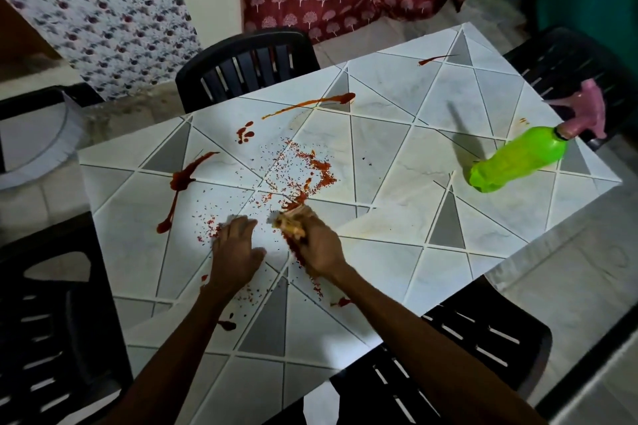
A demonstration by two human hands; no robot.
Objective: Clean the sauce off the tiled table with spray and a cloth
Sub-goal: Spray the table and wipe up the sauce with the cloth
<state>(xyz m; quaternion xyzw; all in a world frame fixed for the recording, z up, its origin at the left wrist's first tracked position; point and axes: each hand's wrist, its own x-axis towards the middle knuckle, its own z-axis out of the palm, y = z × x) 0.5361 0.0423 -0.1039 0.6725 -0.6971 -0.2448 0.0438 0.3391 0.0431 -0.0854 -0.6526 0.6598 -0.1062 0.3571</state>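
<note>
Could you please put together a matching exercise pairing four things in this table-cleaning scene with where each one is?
Things
1. spray bottle
2. cloth
3. left hand
4. long sauce streak

Places
a. gripped in the right hand
b. flat on the table, fingers spread
c. on the far side, near the black chair
d. standing by the right edge, untouched

Pairs: 1-d, 2-a, 3-b, 4-c.

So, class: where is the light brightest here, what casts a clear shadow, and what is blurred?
Head view: light pools brightest on the table around the left hand; the spray bottle casts a shadow up-left; the right hand and its cloth are motion-blurred.
</note>
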